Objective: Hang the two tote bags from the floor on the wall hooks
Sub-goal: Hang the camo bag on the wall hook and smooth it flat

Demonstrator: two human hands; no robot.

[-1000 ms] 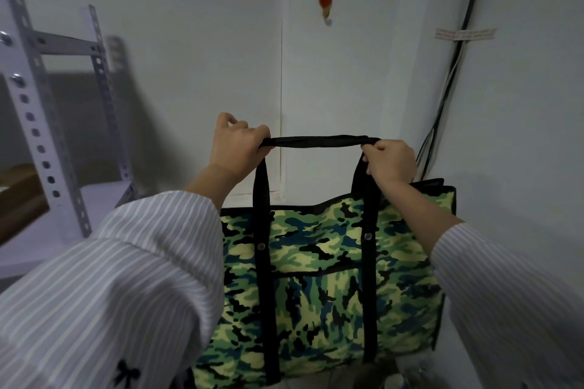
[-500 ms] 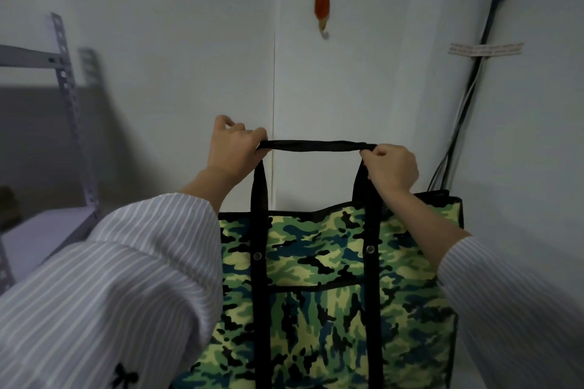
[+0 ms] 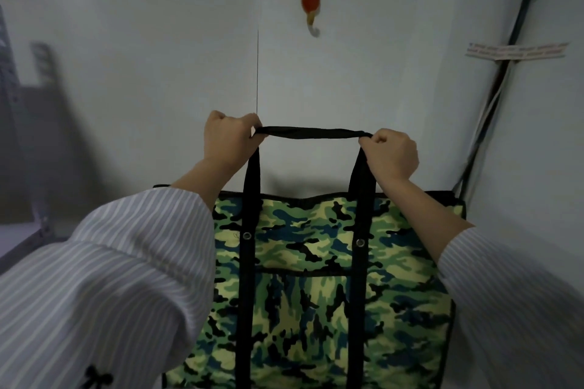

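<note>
Camo tote (image 3: 316, 262) hangs in front of the wall, its black strap (image 3: 311, 133) stretched flat between two fists, well below the red hook (image 3: 311, 0). Left hand (image 3: 229, 144) clenches one strap end, right hand (image 3: 392, 153) the other. Cables (image 3: 493, 88) run down the corner at right, a blurred rack (image 3: 12, 98) at left.

It looked like a plain storage or utility corner of a building, not a lived-in room. The bare white painted walls (image 3: 142, 25) met at a corner where black cables (image 3: 488, 104) ran upward, held by a strip of pale printed tape (image 3: 515, 50). A grey slotted-angle metal shelving rack (image 3: 8, 79) stood at the left, blurred. A red oval stick-on wall hook (image 3: 311, 0) was fixed beside a thin vertical panel seam (image 3: 257, 73).
</note>
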